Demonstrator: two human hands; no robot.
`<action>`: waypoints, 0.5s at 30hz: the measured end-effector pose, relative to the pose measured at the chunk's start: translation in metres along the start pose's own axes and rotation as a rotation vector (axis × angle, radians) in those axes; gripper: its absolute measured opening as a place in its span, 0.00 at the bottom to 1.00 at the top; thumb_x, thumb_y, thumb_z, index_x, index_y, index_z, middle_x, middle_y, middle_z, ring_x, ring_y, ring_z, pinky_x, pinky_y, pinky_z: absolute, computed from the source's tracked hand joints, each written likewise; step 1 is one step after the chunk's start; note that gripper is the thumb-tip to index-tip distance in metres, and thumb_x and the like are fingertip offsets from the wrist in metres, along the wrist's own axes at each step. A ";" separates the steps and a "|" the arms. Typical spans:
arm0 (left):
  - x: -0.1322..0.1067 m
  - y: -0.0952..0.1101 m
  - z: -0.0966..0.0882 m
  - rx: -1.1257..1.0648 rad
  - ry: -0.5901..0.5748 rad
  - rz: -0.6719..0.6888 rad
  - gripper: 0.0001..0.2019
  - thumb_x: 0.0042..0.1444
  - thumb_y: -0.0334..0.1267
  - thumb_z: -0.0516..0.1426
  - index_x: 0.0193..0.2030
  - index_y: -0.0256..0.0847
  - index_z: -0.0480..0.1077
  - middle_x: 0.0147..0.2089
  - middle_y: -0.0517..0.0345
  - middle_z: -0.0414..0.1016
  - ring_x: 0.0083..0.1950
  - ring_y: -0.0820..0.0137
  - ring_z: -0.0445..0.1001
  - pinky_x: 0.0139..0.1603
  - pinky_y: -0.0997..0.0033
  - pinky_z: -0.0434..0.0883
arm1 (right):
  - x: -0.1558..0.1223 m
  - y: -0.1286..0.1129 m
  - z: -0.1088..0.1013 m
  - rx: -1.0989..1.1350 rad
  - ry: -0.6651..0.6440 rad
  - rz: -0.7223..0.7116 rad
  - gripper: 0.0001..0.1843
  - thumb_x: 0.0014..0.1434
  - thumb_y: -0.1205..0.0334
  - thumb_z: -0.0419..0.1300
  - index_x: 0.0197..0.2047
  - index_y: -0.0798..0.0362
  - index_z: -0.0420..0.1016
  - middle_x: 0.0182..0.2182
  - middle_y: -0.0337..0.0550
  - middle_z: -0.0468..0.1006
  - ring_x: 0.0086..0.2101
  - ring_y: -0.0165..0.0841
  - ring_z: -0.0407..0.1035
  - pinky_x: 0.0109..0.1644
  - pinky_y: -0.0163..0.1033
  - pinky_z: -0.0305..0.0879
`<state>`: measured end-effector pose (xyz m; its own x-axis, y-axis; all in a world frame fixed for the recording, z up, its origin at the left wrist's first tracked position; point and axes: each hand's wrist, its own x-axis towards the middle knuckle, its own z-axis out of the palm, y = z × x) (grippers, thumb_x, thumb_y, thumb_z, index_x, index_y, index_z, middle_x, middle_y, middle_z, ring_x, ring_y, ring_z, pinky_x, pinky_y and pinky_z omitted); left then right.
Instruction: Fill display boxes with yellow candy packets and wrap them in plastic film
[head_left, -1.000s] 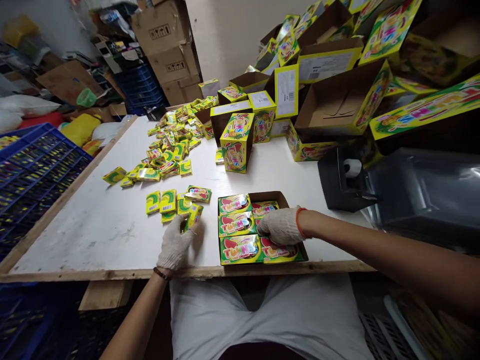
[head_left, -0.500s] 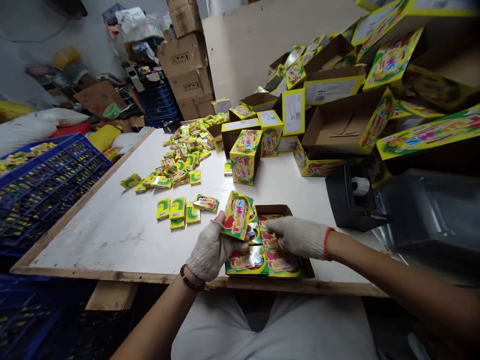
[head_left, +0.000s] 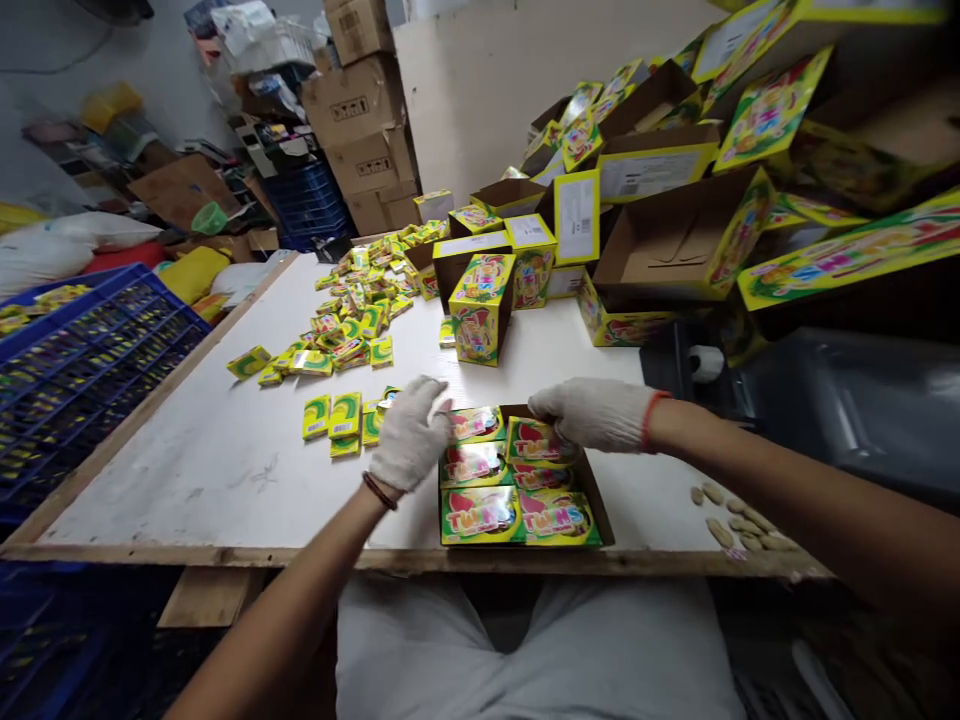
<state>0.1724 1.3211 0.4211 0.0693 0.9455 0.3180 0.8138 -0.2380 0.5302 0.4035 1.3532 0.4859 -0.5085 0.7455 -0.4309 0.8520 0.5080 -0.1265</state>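
My left hand [head_left: 411, 432], in a white knit glove, is open with thumb and fingers apart, just left of an open display box [head_left: 602, 505]. Beneath it, partly hidden, lie small yellow-green boxes [head_left: 370, 424]. The display box holds several small "TWINS" boxes [head_left: 481, 513] in two columns. At its far right corner my gloved right hand [head_left: 596, 413] has its fingers curled on a small TWINS box [head_left: 534, 441], which sits slightly tilted above the one in front. The fingertips are partly hidden.
A heap of small boxes [head_left: 360, 300] covers the table's far left. Display cartons [head_left: 675, 240] pile up at the back right, near a black tape dispenser [head_left: 679, 375]. Beige finger-shaped pieces [head_left: 750, 525] lie at right. A blue crate [head_left: 97, 370] stands beyond the left edge.
The TWINS box has left my left hand, which moved left and opened. My right hand rose toward the display box's far edge, and its far-left spot now shows a box. The view shifted slightly.
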 end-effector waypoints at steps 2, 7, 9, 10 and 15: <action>0.021 -0.034 0.004 0.229 -0.099 -0.060 0.20 0.59 0.32 0.51 0.57 0.38 0.70 0.62 0.43 0.69 0.65 0.57 0.65 0.67 0.59 0.61 | 0.010 0.002 -0.004 -0.003 -0.138 0.023 0.14 0.52 0.74 0.57 0.39 0.54 0.79 0.31 0.45 0.80 0.28 0.33 0.71 0.29 0.36 0.55; 0.054 -0.089 0.012 0.341 -0.302 -0.160 0.30 0.47 0.28 0.57 0.60 0.40 0.67 0.67 0.40 0.65 0.72 0.45 0.55 0.70 0.38 0.49 | 0.021 0.003 -0.016 -0.078 -0.178 -0.015 0.16 0.49 0.75 0.58 0.40 0.56 0.82 0.35 0.49 0.82 0.31 0.36 0.73 0.33 0.38 0.61; 0.055 -0.100 0.012 0.301 -0.313 -0.187 0.27 0.44 0.25 0.57 0.54 0.41 0.71 0.61 0.41 0.71 0.69 0.45 0.59 0.70 0.36 0.47 | 0.022 0.003 -0.018 -0.111 -0.187 -0.015 0.18 0.50 0.75 0.58 0.42 0.56 0.82 0.36 0.51 0.82 0.33 0.38 0.74 0.34 0.39 0.63; 0.055 -0.103 0.012 0.271 -0.307 -0.203 0.24 0.44 0.25 0.56 0.51 0.40 0.72 0.58 0.41 0.74 0.67 0.46 0.62 0.69 0.37 0.48 | 0.024 0.002 -0.017 -0.125 -0.213 -0.006 0.19 0.50 0.76 0.57 0.43 0.57 0.82 0.36 0.52 0.82 0.33 0.38 0.75 0.35 0.40 0.64; 0.044 -0.101 0.006 0.014 -0.152 -0.304 0.16 0.52 0.34 0.56 0.50 0.40 0.69 0.51 0.45 0.75 0.57 0.52 0.70 0.62 0.49 0.62 | 0.040 -0.008 0.007 -0.098 -0.290 -0.069 0.12 0.46 0.76 0.63 0.36 0.62 0.83 0.32 0.57 0.82 0.36 0.45 0.77 0.40 0.45 0.69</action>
<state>0.0962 1.3884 0.3770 -0.0932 0.9953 0.0260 0.8181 0.0617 0.5717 0.3772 1.3760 0.4629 -0.4964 0.5606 -0.6628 0.7933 0.6030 -0.0840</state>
